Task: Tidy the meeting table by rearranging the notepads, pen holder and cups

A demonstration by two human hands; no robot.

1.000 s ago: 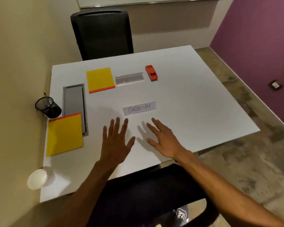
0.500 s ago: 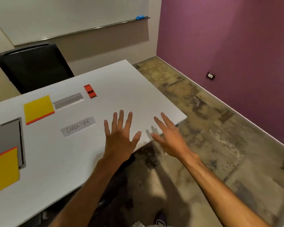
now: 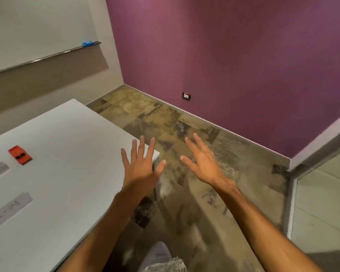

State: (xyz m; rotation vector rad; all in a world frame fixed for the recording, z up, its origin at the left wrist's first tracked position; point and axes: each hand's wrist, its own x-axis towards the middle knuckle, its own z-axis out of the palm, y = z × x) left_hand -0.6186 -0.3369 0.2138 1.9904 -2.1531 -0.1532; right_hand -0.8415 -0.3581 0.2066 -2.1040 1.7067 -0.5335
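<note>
Left hand (image 3: 140,171) and right hand (image 3: 203,166) are hovering, grip apart, empty; probably between steps; next is calling for reaching across the tabletop (image 3: 67,183).

Dim warm light, motion blur, wide-angle bending

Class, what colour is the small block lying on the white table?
Orange-red small block with dark marks, clearest in the head view.
</note>
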